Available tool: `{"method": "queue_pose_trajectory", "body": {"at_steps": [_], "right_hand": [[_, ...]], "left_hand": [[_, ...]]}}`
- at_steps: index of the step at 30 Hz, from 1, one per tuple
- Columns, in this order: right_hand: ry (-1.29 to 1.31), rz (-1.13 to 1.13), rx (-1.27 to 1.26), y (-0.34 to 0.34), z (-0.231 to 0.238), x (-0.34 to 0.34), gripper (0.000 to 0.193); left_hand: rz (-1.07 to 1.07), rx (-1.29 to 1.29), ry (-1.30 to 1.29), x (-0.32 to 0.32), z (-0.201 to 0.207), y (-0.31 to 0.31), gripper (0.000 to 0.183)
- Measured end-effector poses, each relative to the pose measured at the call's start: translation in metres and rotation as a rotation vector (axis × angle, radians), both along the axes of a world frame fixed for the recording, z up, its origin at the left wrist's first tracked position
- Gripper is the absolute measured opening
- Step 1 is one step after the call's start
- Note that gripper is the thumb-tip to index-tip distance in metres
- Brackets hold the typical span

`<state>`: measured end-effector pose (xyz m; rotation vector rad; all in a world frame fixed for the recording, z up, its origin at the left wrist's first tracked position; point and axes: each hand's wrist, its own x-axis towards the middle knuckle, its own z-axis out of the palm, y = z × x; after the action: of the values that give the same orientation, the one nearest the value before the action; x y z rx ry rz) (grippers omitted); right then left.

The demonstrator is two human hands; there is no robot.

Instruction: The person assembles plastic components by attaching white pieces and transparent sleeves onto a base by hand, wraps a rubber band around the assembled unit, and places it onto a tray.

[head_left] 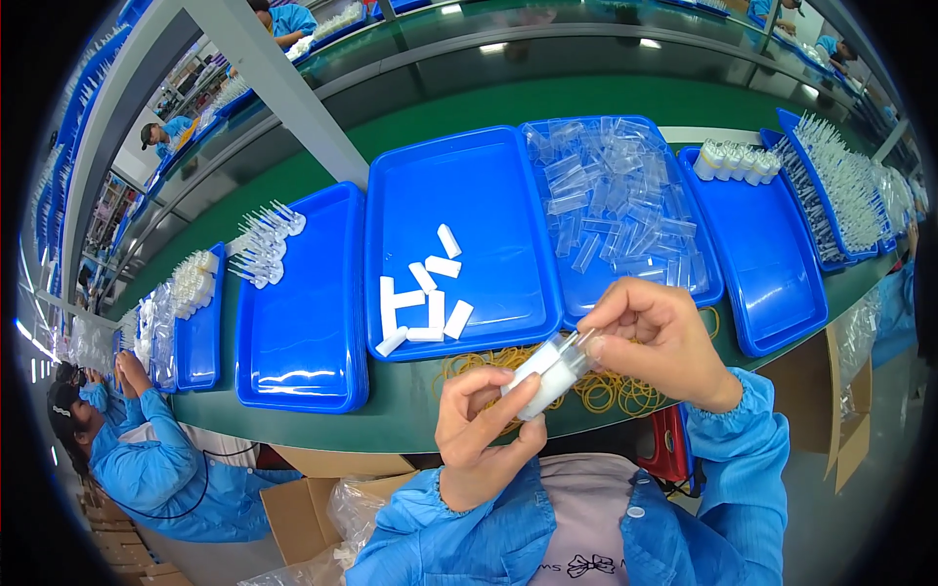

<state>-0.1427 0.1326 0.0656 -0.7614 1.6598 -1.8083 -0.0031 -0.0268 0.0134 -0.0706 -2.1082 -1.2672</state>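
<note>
**Both hands on a small white tube**

The left hand (479, 430) grips a white tube (540, 379) between thumb and fingers, just above the lap. The right hand (653, 337) pinches a clear cap (576, 344) at the tube's upper end. Rubber bands (606, 389) lie under the hands; beyond them a blue tray (489, 186) holds loose white tubes.

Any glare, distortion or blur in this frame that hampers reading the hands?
Head view: fisheye bends the green bench and blue trays toward the rim; ceiling lights glare on the upper shelf; both hands, left and right, and the white bundle stay sharp; corners are black.
</note>
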Motion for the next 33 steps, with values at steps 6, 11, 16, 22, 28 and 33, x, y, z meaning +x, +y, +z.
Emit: {"method": "queue_pose_trajectory", "body": {"at_steps": [6,11,16,22,28,33], "right_hand": [[-0.012,0.014,-0.024,0.006,0.000,-0.007,0.012],[0.301,0.205,0.154,0.010,0.012,-0.012,0.016],[0.786,0.005,0.170,0.004,0.013,0.000,0.049],[0.916,0.111,0.378,0.001,0.006,0.024,0.098],[0.953,0.047,0.367,-0.004,-0.007,0.024,0.087],[0.956,0.104,0.355,-0.005,-0.005,0.026,0.066]], "left_hand": [[-0.206,0.314,-0.121,-0.005,-0.005,-0.004,0.074],[-0.703,1.086,-0.589,-0.011,0.005,-0.006,0.080],[-0.750,1.344,-0.615,-0.019,0.001,0.001,0.078],[-0.795,1.459,-0.627,-0.016,-0.008,0.000,0.072],[-0.770,1.454,-0.613,-0.015,-0.014,0.001,0.071],[-0.812,1.620,-0.557,-0.009,-0.025,0.000,0.072]]}}
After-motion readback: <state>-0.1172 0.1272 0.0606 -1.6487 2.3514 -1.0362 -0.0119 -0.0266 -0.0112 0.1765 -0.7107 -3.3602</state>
